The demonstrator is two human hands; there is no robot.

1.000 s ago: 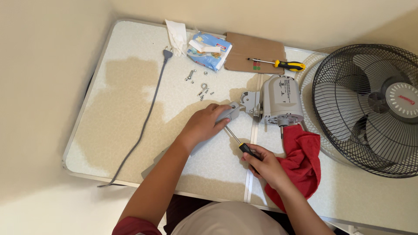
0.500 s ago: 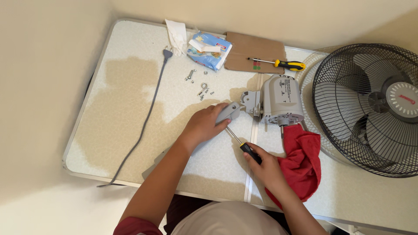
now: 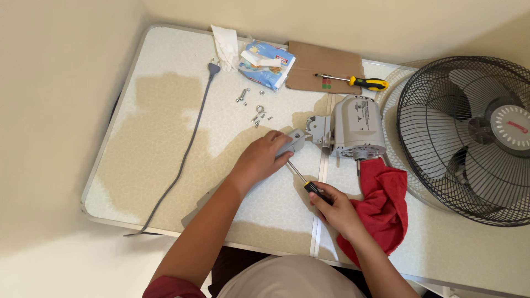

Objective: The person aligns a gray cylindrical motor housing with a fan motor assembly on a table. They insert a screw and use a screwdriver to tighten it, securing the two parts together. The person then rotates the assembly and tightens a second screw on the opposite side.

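The right hand (image 3: pixel 335 208) closes round a black-handled screwdriver (image 3: pixel 302 179), shaft running toward ten o'clock into the small grey bracket (image 3: pixel 292 143); the left hand (image 3: pixel 260 160) clamps that bracket, at nine o'clock from the grey motor housing (image 3: pixel 356 128)

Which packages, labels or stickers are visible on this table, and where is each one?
Tissue pack: far table edge, soft rectangle, blue and white.
Label on grey motor housing: table middle, small pale rectangle.
Stickers on brown cardboard: small red and green squares.
Round badge: fan hub at right, white disc.
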